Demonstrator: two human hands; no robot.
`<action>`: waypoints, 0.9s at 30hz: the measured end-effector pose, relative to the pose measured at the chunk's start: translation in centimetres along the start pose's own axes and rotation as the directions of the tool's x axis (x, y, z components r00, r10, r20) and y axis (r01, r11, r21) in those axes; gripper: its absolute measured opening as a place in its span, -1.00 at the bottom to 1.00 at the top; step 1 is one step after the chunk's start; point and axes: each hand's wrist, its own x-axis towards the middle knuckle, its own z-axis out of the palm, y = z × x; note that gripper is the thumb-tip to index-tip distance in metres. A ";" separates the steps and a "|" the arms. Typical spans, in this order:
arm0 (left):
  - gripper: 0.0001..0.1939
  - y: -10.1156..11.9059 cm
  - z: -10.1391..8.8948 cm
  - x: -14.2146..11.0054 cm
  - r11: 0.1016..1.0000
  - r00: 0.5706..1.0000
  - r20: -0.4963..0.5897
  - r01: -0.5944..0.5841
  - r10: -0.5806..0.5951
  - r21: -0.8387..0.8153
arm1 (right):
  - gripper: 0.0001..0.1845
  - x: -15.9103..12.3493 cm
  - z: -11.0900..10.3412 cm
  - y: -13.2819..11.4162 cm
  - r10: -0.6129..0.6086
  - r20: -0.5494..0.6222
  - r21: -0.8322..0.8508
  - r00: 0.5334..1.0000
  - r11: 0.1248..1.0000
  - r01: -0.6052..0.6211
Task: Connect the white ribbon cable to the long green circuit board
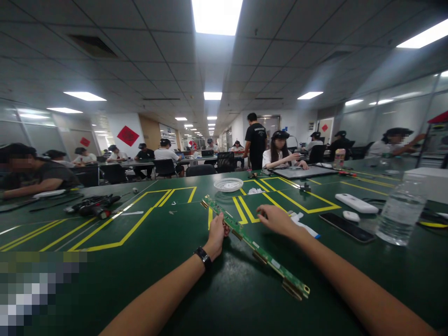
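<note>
A long narrow green circuit board (pixel 261 254) lies diagonally on the dark green table (pixel 182 280), running from the far left to the near right. My left hand (pixel 217 233), with a black watch on its wrist, is closed on the board's edge near its middle. My right hand (pixel 276 218) rests just right of the board, fingers curled down at the table; what it holds, if anything, is hidden.
A white basket (pixel 228 185) sits beyond the board. To the right lie a black phone (pixel 346 227), a white mouse (pixel 351 216), a white remote-like device (pixel 356 203) and a water bottle (pixel 401 210). Black tools (pixel 93 206) lie at left. Several people sit at tables around.
</note>
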 end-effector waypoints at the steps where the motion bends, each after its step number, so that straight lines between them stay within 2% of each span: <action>1: -0.55 -0.1 0.0 0.0 1.000 1.000 0.002 -0.001 0.001 0.009 | -0.71 0.2 -0.4 1.4 0.090 -0.032 -0.089 0.995 0.992 -0.093; 3: -0.56 -0.3 -0.2 0.2 0.999 1.000 0.005 -0.005 0.004 0.035 | -0.67 0.2 -1.0 4.4 0.259 -0.090 -0.234 0.962 0.933 -0.273; 6: -0.56 -0.6 -0.3 0.3 0.996 1.000 0.014 -0.011 0.010 0.084 | -0.58 -0.5 -1.3 8.4 0.490 -0.088 -0.345 0.867 0.802 -0.488; 7: -0.56 -0.7 -0.4 0.3 0.995 1.000 0.020 -0.013 0.011 0.102 | -0.55 -0.8 -1.2 9.4 0.537 -0.065 -0.350 0.841 0.777 -0.523; 9: -0.56 -0.7 -0.4 0.2 0.990 0.999 0.036 -0.019 0.014 0.138 | -0.51 -1.1 -0.9 10.8 0.575 -0.015 -0.352 0.818 0.762 -0.543; 12: -0.54 -0.6 -0.2 -0.1 0.981 0.997 0.078 -0.039 0.024 0.192 | -0.54 -1.0 -0.4 11.4 0.546 0.058 -0.328 0.836 0.801 -0.500; 15: -0.53 -0.2 0.1 -0.5 0.973 0.990 0.142 -0.051 0.019 0.227 | -0.67 -0.4 -0.3 11.0 0.474 0.156 -0.206 0.867 0.874 -0.441; 19: -0.53 0.3 0.4 -1.0 0.966 0.971 0.239 -0.041 -0.022 0.257 | -0.76 -0.1 -0.4 10.0 0.407 0.158 -0.033 0.900 0.913 -0.407; 23: -0.53 0.5 0.4 -1.2 0.954 0.942 0.330 -0.037 -0.066 0.297 | -0.71 -0.1 -0.2 7.4 0.261 0.175 0.192 0.949 0.936 -0.293; 27: -0.53 0.6 0.5 -1.4 0.950 0.931 0.357 -0.042 -0.075 0.310 | -0.64 0.2 0.4 3.4 0.082 0.257 0.444 0.963 0.875 -0.193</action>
